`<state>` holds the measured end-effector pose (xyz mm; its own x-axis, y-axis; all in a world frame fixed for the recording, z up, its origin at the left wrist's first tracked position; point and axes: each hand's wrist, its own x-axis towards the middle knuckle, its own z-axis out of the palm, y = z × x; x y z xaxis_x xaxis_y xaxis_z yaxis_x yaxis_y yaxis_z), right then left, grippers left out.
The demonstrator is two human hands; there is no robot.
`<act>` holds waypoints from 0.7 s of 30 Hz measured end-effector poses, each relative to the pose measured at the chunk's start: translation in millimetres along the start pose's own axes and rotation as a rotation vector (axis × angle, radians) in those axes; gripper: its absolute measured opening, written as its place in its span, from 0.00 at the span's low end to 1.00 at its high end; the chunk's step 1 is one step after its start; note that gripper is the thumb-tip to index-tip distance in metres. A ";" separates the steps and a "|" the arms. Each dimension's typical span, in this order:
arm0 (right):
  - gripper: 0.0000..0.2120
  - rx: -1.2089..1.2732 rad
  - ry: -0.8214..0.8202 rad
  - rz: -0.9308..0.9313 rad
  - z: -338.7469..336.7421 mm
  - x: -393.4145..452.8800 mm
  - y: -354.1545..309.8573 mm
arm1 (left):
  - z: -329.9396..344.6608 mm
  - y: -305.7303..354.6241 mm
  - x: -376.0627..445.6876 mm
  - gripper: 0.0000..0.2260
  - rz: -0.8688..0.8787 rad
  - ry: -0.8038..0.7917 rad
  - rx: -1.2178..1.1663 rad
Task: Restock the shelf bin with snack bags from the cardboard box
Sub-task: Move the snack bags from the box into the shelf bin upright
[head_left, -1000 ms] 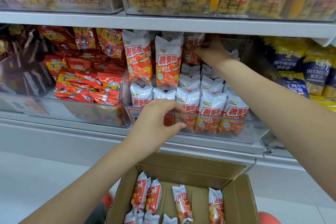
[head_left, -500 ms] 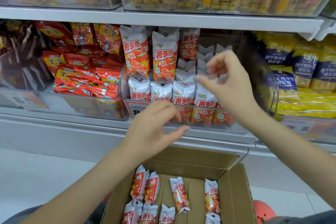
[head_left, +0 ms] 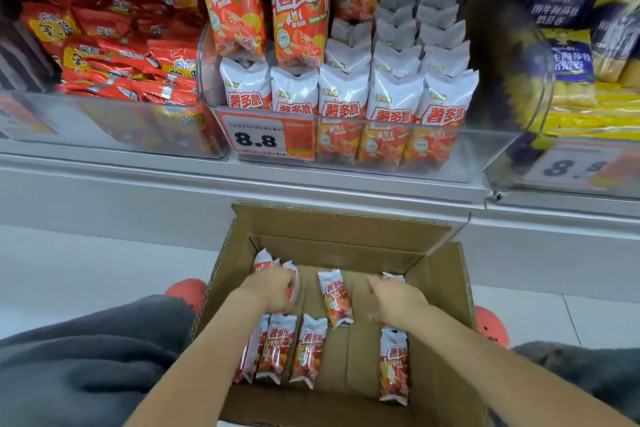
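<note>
both hands are down inside the open cardboard box (head_left: 446, 288), which sits on the floor in front of the shelf, between the person's knees. the left hand (head_left: 273, 291) is at the back left of the box, over a small cluster of snack bags (head_left: 263, 258) that stand against the back wall; its fingers (head_left: 289, 282) curl round one or two of them, though motion blur hides exactly how many. the right hand (head_left: 394, 302) is at the back right, lying over another bag whose white top (head_left: 393, 276) just peeks out past it; the hand is blurred, and whether it is gripping that bag or only touching it cannot be told.

between the two hands a single bag (head_left: 335, 298) lies flat on the box floor, slightly tilted. nearer the person, three or four bags (head_left: 280, 347) lie side by side on the left, and one more bag (head_left: 394, 364) lies alone on the right.

above the box, the clear shelf bin (head_left: 467, 149) holds rows of the same white-and-orange bags (head_left: 393, 97) standing upright, with three taller ones (head_left: 299, 7) propped behind the front left rows. a price tag (head_left: 266, 139) reading 8.8 is on the bin's front. a bin of red packets (head_left: 114, 59) stands to the left, and yellow and blue packs (head_left: 568, 59) to the right.
</note>
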<state>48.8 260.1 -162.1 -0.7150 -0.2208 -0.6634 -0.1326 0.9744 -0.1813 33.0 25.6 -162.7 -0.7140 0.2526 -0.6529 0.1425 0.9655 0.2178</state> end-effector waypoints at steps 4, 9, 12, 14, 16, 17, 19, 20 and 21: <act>0.16 0.321 -0.124 0.310 55.5 27.4 24.4 | 49.3 -3.8 19.5 0.18 -0.086 -0.121 -0.109; 0.26 0.589 -0.229 0.590 112.3 36.6 28.1 | 97.8 18.9 48.5 0.12 -0.133 -0.198 -0.191; 0.29 0.620 -0.138 0.683 131.6 43.2 21.3 | 122.9 26.5 60.9 0.23 -0.190 -0.193 -0.178; 0.28 0.637 -0.067 0.689 137.9 43.5 18.8 | 132.9 29.6 65.8 0.28 -0.219 -0.178 -0.154; 0.30 0.550 -0.032 0.683 146.7 43.8 19.6 | 140.0 30.7 69.1 0.28 -0.235 -0.169 -0.217; 0.31 0.509 -0.028 0.678 151.1 44.2 20.1 | 141.8 30.1 69.5 0.28 -0.247 -0.159 -0.269; 0.29 0.498 -0.021 0.672 155.8 45.6 19.3 | 145.5 27.3 69.4 0.29 -0.285 -0.122 -0.400; 0.29 0.515 -0.020 0.671 157.4 45.9 19.2 | 148.9 25.9 70.1 0.30 -0.317 -0.100 -0.480; 0.29 0.531 -0.024 0.668 158.8 46.0 19.1 | 149.9 27.0 68.3 0.32 -0.355 -0.086 -0.564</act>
<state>122.4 262.0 -311.3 -0.5132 0.3862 -0.7665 0.6552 0.7531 -0.0592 90.8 78.3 -310.2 -0.5906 -0.0478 -0.8055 -0.4881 0.8161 0.3095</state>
